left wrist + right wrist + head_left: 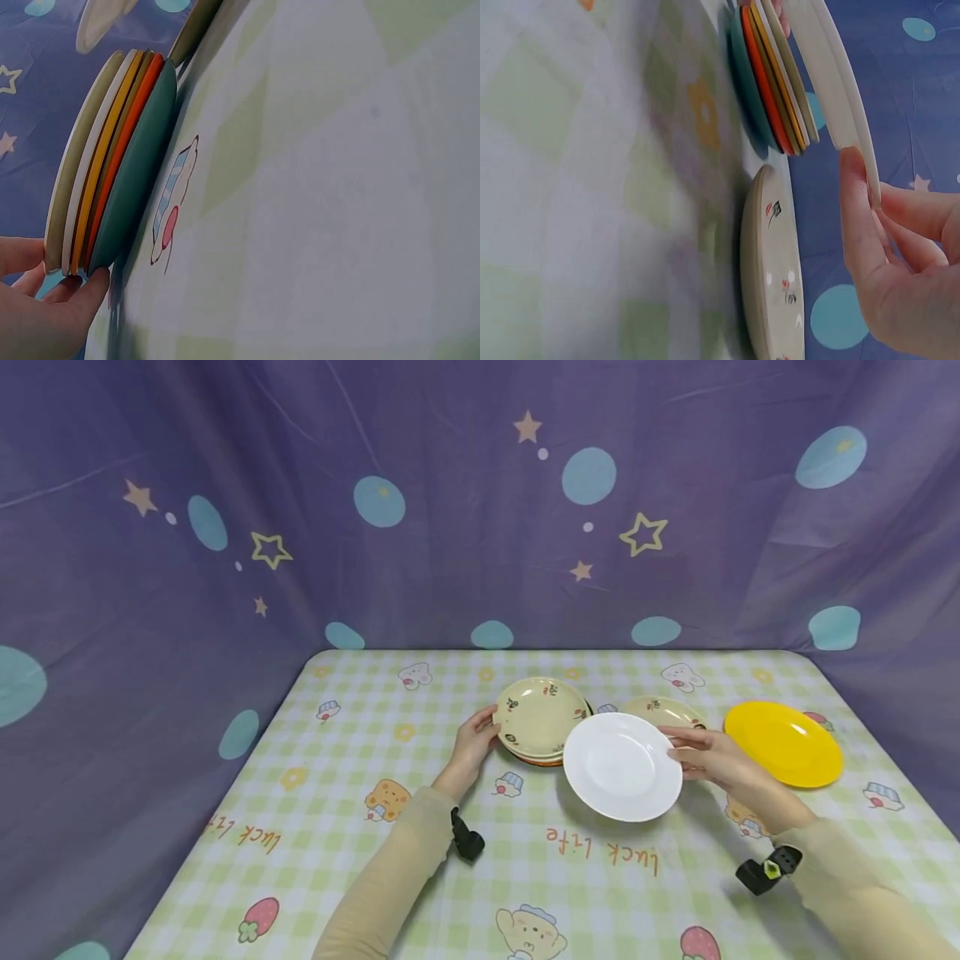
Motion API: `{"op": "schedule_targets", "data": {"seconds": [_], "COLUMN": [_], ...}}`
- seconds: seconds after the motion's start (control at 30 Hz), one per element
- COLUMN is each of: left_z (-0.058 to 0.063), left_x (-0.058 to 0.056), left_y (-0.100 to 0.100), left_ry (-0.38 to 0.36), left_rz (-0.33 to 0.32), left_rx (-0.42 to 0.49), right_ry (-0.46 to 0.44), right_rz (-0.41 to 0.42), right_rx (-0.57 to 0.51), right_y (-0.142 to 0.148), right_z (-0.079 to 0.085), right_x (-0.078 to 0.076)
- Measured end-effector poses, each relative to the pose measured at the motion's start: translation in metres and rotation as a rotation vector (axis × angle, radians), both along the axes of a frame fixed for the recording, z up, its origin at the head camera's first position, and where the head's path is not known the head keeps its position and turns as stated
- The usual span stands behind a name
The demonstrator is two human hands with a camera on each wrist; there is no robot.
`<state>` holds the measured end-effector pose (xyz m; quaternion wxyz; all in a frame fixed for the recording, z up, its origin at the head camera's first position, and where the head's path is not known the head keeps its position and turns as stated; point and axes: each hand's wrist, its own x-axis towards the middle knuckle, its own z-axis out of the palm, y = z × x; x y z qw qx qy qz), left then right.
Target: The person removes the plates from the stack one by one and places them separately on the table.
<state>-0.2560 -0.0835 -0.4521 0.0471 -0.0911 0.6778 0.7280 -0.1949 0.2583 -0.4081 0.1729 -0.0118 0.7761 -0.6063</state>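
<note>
My right hand (716, 762) pinches the right rim of a white plate (622, 768), thumb on one face and fingers on the other. The plate is tilted and lifted above the tablecloth, as the right wrist view shows. At the left edge of a stack of plates (124, 157), my left hand (476, 742) grips the rims between thumb and fingers. A cream plate with small printed pictures (542, 718) tops this stack. Beneath it show white, yellow, brownish and orange rims, with a teal plate (142, 165) at the bottom.
Another cream printed plate (776, 277) lies on the table behind the white plate, partly hidden by it in the head view. A yellow plate (783, 743) lies to the right. The green-checked tablecloth (450, 893) meets a purple curtain (465, 568) at the back.
</note>
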Motion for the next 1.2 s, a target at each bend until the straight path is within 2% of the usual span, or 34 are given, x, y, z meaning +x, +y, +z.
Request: {"op": "schedule_targets", "data": {"seconds": [0.1, 0.37, 0.73, 0.9, 1.2], "left_z": [0.0, 0.0, 0.002, 0.0, 0.0], "left_x": [0.0, 0.0, 0.001, 0.0, 0.001], "left_y": [0.0, -0.001, 0.0, 0.0, 0.0], "left_ry": [0.0, 0.007, 0.008, 0.002, 0.015], "left_rz": [-0.001, -0.001, -0.011, -0.002, -0.002], "left_rx": [0.004, 0.002, 0.01, 0.007, 0.002], "right_ry": [-0.004, -0.014, -0.035, -0.051, -0.024], "right_rz": [-0.004, 0.048, 0.117, 0.121, 0.203], "right_rx": [0.018, 0.026, -0.037, -0.043, -0.072], "right_y": [0.007, 0.021, 0.036, 0.041, 0.051], "right_z": [-0.001, -0.002, -0.006, -0.007, -0.012], "right_x": [0.003, 0.009, 0.016, 0.018, 0.022]}}
